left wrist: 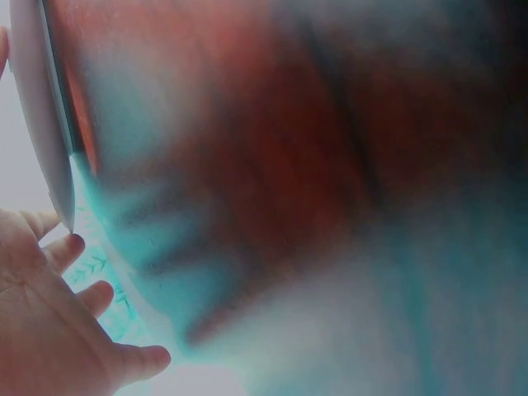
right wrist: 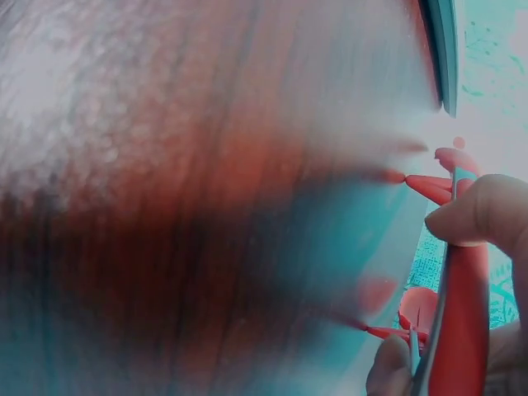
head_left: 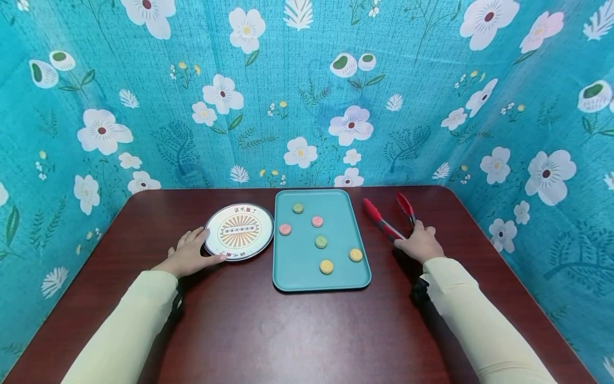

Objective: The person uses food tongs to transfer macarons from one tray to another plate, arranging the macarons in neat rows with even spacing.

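On brown table (head_left: 307, 336): left fingers (left wrist: 96, 299), spread, touch plate (head_left: 240, 231); right fingers (right wrist: 392, 367) grip red tongs (head_left: 382, 222).

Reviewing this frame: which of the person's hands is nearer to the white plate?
Left. The left hand is at the left edge of the white plate; the right hand is across the tray from it, gripping the red tongs.

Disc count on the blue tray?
6 on the blue tray: green disc far left, second green disc centre, pink disc left edge, second pink disc beyond centre, yellow disc right edge, second yellow disc near end. None appears hidden.
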### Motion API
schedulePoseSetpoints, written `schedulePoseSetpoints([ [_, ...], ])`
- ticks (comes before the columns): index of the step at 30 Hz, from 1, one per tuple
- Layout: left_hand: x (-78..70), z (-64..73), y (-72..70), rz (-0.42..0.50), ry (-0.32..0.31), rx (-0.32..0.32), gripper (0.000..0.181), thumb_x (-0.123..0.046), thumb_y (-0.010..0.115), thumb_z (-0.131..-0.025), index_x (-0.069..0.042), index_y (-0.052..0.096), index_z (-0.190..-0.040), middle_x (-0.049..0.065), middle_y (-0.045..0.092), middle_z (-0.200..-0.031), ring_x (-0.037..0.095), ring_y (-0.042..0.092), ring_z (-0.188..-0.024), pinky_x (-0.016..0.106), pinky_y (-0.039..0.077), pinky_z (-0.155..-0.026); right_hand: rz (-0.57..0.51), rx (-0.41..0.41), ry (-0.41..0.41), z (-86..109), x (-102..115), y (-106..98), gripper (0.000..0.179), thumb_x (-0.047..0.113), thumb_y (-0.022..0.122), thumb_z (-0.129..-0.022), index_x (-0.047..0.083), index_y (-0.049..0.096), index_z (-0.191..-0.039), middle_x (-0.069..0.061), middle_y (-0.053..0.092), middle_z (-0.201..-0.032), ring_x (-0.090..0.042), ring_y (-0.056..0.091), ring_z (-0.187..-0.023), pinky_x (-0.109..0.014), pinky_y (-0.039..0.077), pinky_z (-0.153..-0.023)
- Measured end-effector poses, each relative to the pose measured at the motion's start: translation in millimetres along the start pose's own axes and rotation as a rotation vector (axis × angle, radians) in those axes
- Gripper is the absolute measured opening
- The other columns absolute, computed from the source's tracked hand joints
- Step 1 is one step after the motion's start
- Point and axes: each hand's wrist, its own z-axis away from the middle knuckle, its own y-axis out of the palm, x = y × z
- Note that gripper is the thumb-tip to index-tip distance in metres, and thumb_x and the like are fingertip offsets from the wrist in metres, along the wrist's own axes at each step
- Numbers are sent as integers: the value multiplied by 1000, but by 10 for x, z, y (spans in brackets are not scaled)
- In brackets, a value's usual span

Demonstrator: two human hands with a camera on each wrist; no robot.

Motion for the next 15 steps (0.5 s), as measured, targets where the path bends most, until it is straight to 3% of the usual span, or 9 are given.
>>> schedulePoseSetpoints([
  [9, 6, -10, 3, 4, 0, 3, 117, -72, 62, -75, 3, 16, -152, 31, 13, -153, 53, 5, -138, 80, 11, -99, 53, -41, 7, -38, -41, 22, 103, 52, 71, -80, -8, 19, -145, -33, 35, -119, -44, 47, -99, -54, 53, -72],
  [15, 1, -9, -2, -8, -1, 5, 116, -72, 62, -75, 4, 17, -151, 31, 14, -153, 52, 6, -138, 80, 12, -99, 35, -59, 17, -46, -52, 22, 101, 53, 71, -80, -9, 23, -143, -31, 37, -118, -43, 47, -99, -55, 53, -74],
])
